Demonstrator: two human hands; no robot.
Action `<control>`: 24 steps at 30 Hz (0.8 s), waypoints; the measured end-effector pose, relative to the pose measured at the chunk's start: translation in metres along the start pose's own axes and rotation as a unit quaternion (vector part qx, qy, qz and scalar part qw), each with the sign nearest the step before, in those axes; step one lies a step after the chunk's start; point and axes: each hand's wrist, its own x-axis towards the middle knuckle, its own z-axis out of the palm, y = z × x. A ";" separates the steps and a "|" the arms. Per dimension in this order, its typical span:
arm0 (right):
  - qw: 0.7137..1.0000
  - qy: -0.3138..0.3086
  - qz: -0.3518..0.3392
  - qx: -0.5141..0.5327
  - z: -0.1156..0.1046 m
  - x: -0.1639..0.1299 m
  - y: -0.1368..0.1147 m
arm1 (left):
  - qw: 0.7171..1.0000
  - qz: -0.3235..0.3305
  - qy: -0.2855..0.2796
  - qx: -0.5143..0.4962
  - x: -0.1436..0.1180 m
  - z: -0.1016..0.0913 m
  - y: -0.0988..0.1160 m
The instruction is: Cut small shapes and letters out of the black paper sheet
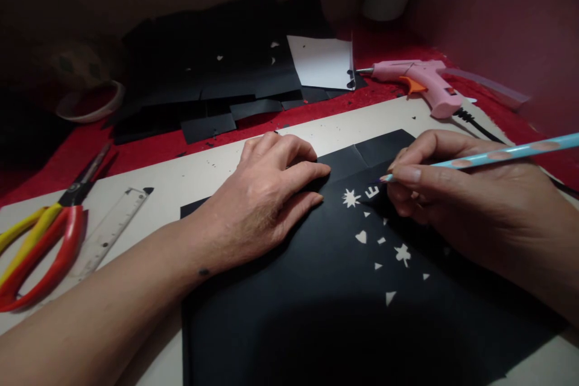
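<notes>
A sheet of black paper point(280, 301) lies on a white board, with several small shapes cut through it, among them a starburst, a heart and a flower. My left hand point(271, 193) rests on the paper's left part, fingers stretched out and pressing it down. Pinched in my right hand point(447, 193) is a light blue pencil point(506, 154) with oval grip marks. Its dark tip is just above or touching the paper, close to an E-shaped cut-out point(371, 192); contact cannot be made out. The lower fingers of this hand are partly in shadow.
Red-and-yellow scissors point(67, 241) and a clear ruler point(113, 229) lie at the left. A pink glue gun point(420, 78) sits at the back right, its cord trailing. Black paper pieces point(212, 66) and a white card point(321, 60) lie on the red cloth point(158, 151).
</notes>
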 end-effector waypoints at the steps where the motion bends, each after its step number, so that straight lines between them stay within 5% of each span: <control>1: 1.000 0.001 -0.002 -0.003 0.000 0.000 0.000 | 1.000 0.000 0.001 0.000 0.000 0.000 0.000; 24: 1.000 0.008 -0.001 0.027 0.006 -0.001 -0.006 | 1.000 -0.002 -0.001 -0.003 0.000 0.000 -0.001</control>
